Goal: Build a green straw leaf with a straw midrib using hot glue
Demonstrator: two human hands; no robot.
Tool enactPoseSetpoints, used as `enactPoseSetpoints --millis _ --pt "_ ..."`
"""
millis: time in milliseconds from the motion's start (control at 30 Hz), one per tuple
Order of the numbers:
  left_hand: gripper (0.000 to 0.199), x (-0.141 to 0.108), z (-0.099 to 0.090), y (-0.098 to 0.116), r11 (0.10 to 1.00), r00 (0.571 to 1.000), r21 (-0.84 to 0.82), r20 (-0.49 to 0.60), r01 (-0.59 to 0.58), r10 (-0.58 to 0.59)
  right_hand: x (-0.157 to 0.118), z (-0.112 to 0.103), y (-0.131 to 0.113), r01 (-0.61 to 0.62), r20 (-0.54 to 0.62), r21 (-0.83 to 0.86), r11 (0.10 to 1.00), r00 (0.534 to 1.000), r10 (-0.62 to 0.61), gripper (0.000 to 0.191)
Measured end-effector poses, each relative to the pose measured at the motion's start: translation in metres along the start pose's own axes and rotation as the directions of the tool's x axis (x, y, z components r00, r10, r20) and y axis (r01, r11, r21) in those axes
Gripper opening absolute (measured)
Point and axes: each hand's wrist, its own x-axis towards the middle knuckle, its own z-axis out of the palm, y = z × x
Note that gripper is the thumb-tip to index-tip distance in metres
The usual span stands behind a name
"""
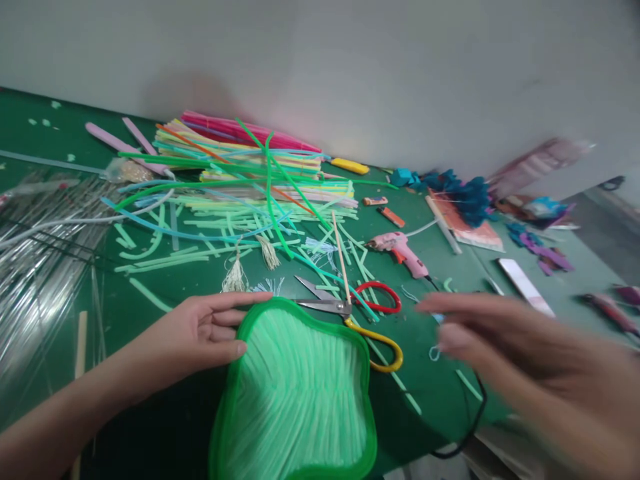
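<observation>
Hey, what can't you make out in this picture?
In the head view:
Right hand: detail lost to blur.
Green-rimmed panel: near end cut off by the bottom edge.
Black cord: partly hidden behind the right hand.
Small orange-and-white item: printing too small to read.

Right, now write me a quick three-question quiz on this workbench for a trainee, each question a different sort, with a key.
1. True or false: the left hand is holding the green-rimmed piece by its edge.

2. How do the scissors lie?
a) closed, blades together
b) open, blades apart
c) tucked inside a sheath

3. Fill in the blank: the pink tool with an orange trigger, lying on the table beyond the scissors, is a ____.

Key:
1. True; its thumb rests on the rim.
2. b; the two blades spread apart.
3. Glue gun.
</observation>
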Motion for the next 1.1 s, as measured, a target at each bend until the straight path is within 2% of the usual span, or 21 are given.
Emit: enactPoseSetpoints --millis 33,67,133,167,233,267,300,333,400,467,533,600,667,700,767,900,1000,1100 --pt "0.074 0.0 0.0 0.0 1.0 1.0 0.009 -0.009 -0.001 0.001 -0.003 0.004 -0.007 -0.045 0.118 0.064 0.997 0.992 0.037 0.02" --pt "0.075 0.0 0.0 -0.001 1.0 1.0 0.014 -0.011 0.0 0.0 -0.003 0.012 -0.014 -0.097 0.256 0.118 0.988 0.964 0.064 0.024" --pt "0.078 0.001 -0.001 -0.002 1.0 1.0 0.015 -0.004 0.001 -0.001 0.004 0.033 -0.025 -0.171 0.495 0.145 0.975 0.866 0.078 0.047" --pt "0.079 0.001 -0.001 -0.003 1.0 1.0 0.012 0.0 0.0 0.0 0.01 0.044 -0.028 -0.169 0.585 0.132 0.977 0.809 0.061 0.063" --pt "0.08 0.002 -0.002 -0.003 1.0 1.0 0.001 0.005 -0.003 0.003 0.022 0.059 -0.031 -0.117 0.698 0.073 0.99 0.716 0.033 0.078" --pt "0.08 0.002 -0.002 -0.003 1.0 1.0 -0.007 0.008 -0.003 0.003 0.026 0.063 -0.03 -0.081 0.726 0.034 0.996 0.687 0.031 0.072" --pt "0.079 0.002 -0.001 -0.003 1.0 1.0 -0.019 0.013 -0.002 0.003 0.03 0.063 -0.029 -0.045 0.733 -0.008 0.999 0.679 0.036 0.06" --pt "0.078 0.002 -0.001 -0.003 0.999 1.0 -0.033 0.018 -0.002 0.003 0.033 0.061 -0.027 -0.018 0.721 -0.042 0.999 0.691 0.043 0.044" --pt "0.077 0.002 -0.001 -0.003 0.998 0.999 -0.064 0.034 0.002 0.0 0.036 0.053 -0.023 -0.011 0.646 -0.038 0.999 0.763 0.033 0.014" --pt "0.076 0.002 -0.001 -0.003 0.997 0.999 -0.079 0.048 0.008 -0.004 0.035 0.046 -0.023 -0.031 0.522 0.066 0.997 0.853 -0.008 0.014" --pt "0.075 0.002 -0.002 -0.004 0.997 0.999 -0.073 0.052 0.009 -0.005 0.03 0.046 -0.026 0.01 0.389 0.197 0.98 0.917 -0.088 0.018" --pt "0.076 0.003 -0.002 -0.005 0.998 0.999 -0.069 0.049 0.001 0.003 0.021 0.056 -0.033 0.127 0.326 0.278 0.952 0.92 -0.218 0.04" --pt "0.077 0.003 -0.003 -0.006 0.998 0.999 -0.064 0.045 -0.006 0.009 0.008 0.072 -0.04 0.245 0.328 0.308 0.919 0.88 -0.344 0.068" --pt "0.077 0.003 -0.003 -0.006 0.998 0.999 -0.057 0.045 -0.008 0.011 0.001 0.08 -0.043 0.291 0.315 0.3 0.908 0.868 -0.383 0.075" --pt "0.077 0.003 -0.004 -0.007 0.999 0.999 -0.033 0.048 -0.008 0.01 -0.01 0.094 -0.047 0.334 0.262 0.281 0.899 0.875 -0.407 0.065" --pt "0.077 0.003 -0.004 -0.007 1.0 0.999 -0.023 0.052 -0.002 0.003 -0.023 0.107 -0.051 0.282 0.138 0.293 0.913 0.933 -0.333 0.018" --pt "0.079 0.003 -0.003 -0.006 0.999 0.999 -0.045 0.043 0.007 -0.005 -0.023 0.104 -0.053 0.261 0.133 0.356 0.897 0.936 -0.325 0.012" --pt "0.08 0.003 -0.002 -0.005 1.0 1.0 -0.029 0.031 0.001 -0.001 -0.019 0.091 -0.055 0.155 0.207 0.494 0.856 0.935 -0.289 0.01"
